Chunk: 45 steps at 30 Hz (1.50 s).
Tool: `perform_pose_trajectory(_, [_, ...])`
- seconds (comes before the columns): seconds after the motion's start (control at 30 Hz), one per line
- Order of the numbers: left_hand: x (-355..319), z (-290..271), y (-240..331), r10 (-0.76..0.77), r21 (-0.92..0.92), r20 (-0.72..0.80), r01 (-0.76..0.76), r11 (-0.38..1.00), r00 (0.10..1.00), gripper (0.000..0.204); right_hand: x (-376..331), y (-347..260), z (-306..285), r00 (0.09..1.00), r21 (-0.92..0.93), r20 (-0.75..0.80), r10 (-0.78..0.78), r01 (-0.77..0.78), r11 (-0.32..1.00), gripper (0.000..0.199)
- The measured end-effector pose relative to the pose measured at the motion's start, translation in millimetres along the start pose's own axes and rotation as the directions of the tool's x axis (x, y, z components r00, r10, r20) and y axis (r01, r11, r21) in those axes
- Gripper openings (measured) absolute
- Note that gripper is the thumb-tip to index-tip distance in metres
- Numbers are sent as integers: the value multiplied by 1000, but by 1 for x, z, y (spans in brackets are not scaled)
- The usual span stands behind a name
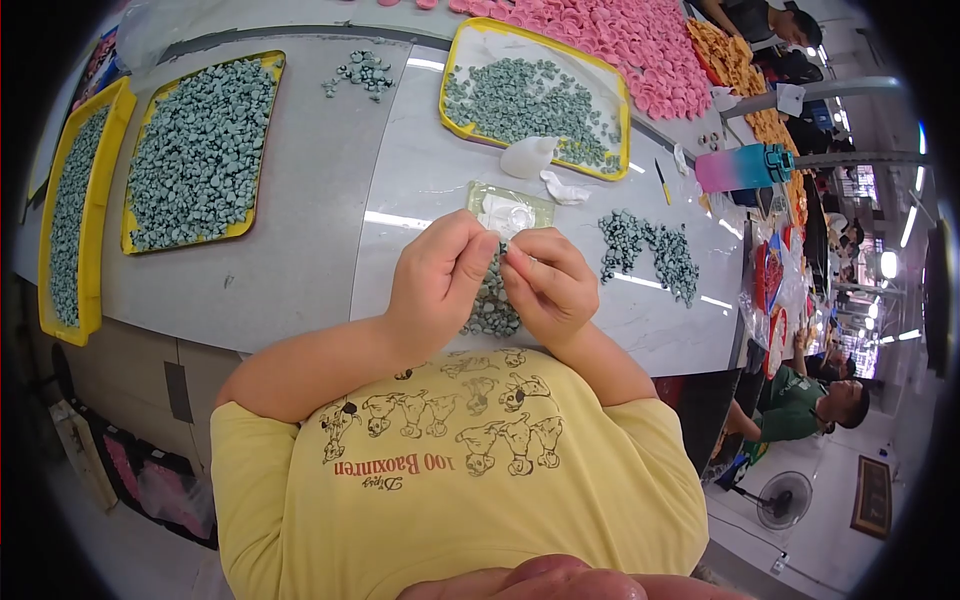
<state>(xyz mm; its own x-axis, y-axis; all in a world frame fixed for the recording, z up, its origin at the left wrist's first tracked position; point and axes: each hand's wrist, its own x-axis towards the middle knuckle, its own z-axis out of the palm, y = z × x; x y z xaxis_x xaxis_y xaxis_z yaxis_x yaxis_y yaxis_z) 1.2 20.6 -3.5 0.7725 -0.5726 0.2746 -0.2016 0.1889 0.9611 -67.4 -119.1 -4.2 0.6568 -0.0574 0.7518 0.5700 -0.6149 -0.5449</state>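
Head view: a small dark-green piece (503, 248) sits between the fingertips of the left hand (441, 268) and the right hand (551, 284), both pinching it, neither clearly nearer; its long axis is too small to tell. The heap of green pieces (491, 308) lies just below, partly hidden by the hands; a white bottle (528, 157) and yellow tray (626, 145) stand beyond

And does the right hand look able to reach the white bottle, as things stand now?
Probably yes: the white bottle lies beyond the right hand, and nothing tall seems to stand between. But it holds a small green piece with the left hand.
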Motion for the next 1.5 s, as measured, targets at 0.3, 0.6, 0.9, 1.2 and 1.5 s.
perform_pose_trajectory(0.3, [5, -1, 2, 148, 114, 6, -147, 983, 989, 16, 2, 1, -2, 1000, 0, 16, -26, 26, 1000, 22])
perform_pose_trajectory(0.6, [11, -2, -1, 41, 161, -7, -39, 986, 999, 27, 6, 1, -17, 981, 93, 133, 139, -152, 984, 15])
perform_pose_trajectory(0.9, [11, 1, 4, -154, -7, -47, 154, 988, 987, 37, 5, 2, -27, 974, 56, 23, 227, -228, 972, 12])
perform_pose_trajectory(1.2, [12, -1, 2, -164, 12, -47, 165, 986, 985, 41, 16, 24, -57, 839, -411, 54, 542, -476, 778, 18])
perform_pose_trajectory(1.5, [13, 6, -1, -190, -3, -47, 190, 982, 981, 41, 0, 68, -71, 868, -699, 76, 491, -305, 647, 23])
